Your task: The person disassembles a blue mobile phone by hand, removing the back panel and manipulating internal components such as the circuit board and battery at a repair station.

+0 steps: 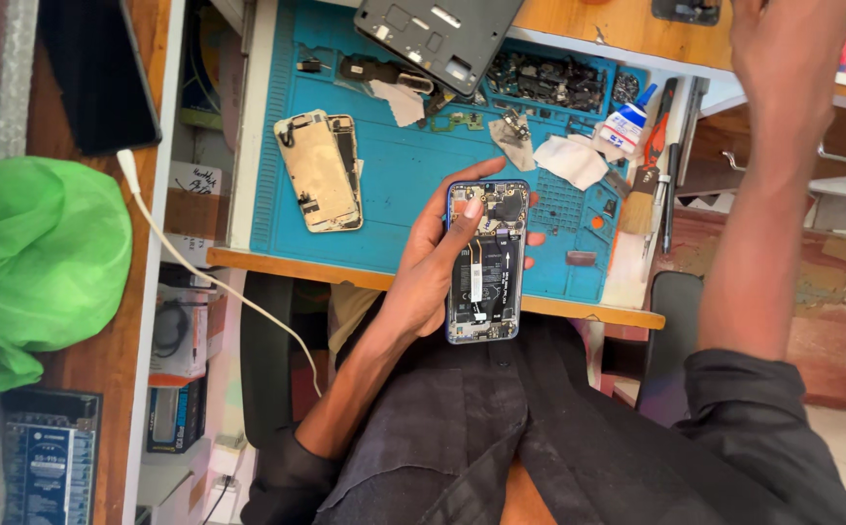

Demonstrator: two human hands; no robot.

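One head-worn camera looks steeply down, close over the blue work mat [394, 175] and lap.

Left hand: your left hand [430, 267] grips the opened phone [484, 261], thumb on its upper part.
Right hand: your right hand [783, 49] is raised far right.
Mat: the blue mat [394, 175] lies beyond.

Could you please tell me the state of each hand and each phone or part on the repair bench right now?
left hand: gripping the opened phone, thumb on its upper part.
opened phone: back cover off, insides exposed, held above the desk edge.
right hand: raised toward the far shelf; fingers out of view.
second phone: lying opened on the blue mat.
dark frame: lying at the mat's far edge.
white cable: plugged into the dark device.
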